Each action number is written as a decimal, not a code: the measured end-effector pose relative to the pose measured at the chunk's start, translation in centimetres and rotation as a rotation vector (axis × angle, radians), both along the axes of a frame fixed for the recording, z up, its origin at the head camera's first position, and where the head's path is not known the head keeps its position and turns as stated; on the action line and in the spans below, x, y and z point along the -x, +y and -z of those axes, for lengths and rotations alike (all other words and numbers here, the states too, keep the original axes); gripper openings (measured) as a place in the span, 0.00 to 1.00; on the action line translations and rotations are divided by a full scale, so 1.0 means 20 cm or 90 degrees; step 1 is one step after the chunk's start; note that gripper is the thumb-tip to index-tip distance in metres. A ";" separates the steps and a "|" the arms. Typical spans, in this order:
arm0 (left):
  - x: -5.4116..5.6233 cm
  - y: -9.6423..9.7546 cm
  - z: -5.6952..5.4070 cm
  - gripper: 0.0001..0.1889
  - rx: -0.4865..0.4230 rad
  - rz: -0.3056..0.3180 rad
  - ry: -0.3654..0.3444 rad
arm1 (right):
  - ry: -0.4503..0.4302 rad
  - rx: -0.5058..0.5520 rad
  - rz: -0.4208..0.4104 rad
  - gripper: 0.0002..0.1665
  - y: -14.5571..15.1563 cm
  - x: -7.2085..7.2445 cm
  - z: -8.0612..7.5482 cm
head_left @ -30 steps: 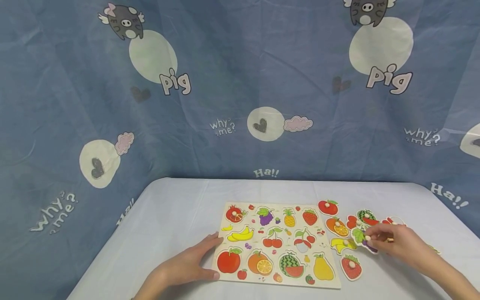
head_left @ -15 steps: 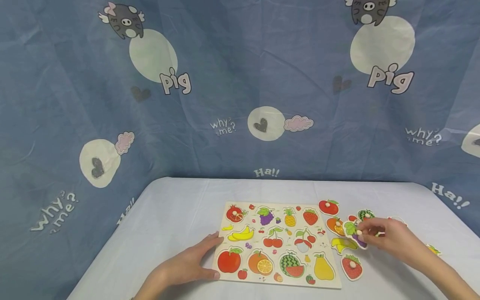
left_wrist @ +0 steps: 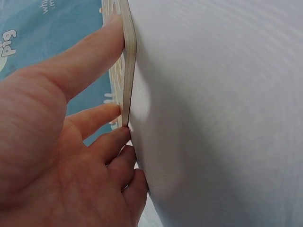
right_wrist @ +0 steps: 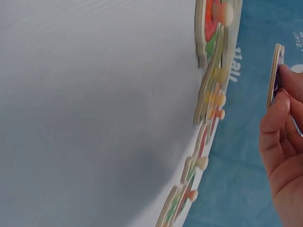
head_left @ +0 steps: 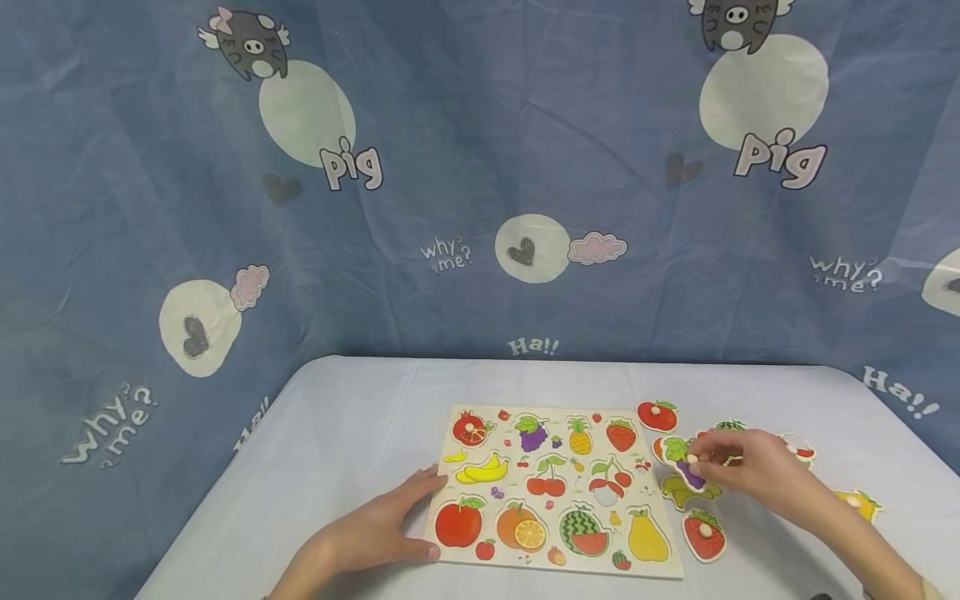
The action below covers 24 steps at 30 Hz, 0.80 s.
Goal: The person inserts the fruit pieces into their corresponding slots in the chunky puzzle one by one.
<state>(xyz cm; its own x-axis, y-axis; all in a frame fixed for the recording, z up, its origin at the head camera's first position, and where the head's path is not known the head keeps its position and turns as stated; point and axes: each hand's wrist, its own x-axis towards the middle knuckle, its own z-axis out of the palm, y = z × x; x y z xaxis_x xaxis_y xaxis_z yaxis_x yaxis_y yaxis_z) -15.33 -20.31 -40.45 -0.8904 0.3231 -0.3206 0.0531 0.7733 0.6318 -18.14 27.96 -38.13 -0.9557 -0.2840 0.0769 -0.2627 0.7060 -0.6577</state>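
In the head view my left hand (head_left: 375, 529) is at the left edge of the fruit puzzle board (head_left: 581, 565). Its thumb touches the edge close to a corner in the left wrist view, and the fingers lie spread further along. My right hand (head_left: 765, 475) pinches the grape puzzle piece (head_left: 684, 467) by its knob, just off the board's right side. From the right wrist, the grape piece (right_wrist: 274, 75) shows edge-on, raised above the table. It overlaps the orange piece (head_left: 657, 450) and the banana piece (head_left: 678, 492). A pomegranate piece (head_left: 469, 428) with a knob sits in the board's upper left.
Right of the board lie an apple piece (head_left: 657, 415), a strawberry piece (head_left: 703, 535) and a watermelon piece (head_left: 730, 425), partly behind my right hand. Further right are a red-and-white piece (head_left: 798, 448) and a yellow piece (head_left: 858, 502). A patterned blue curtain (head_left: 450, 317) hangs behind the table.
My right hand has carried the grape piece left from the pile toward the board, uncovering the red-and-white and yellow pieces. The left hand and board have stayed put.
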 end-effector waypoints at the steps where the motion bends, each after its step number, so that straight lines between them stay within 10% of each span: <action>1: 0.00 0.00 0.00 0.48 0.001 0.000 0.000 | 0.003 0.001 -0.001 0.09 -0.01 0.00 0.00; 24: 0.01 -0.01 0.01 0.47 -0.011 0.010 -0.002 | 0.014 0.022 -0.051 0.07 -0.16 0.04 -0.04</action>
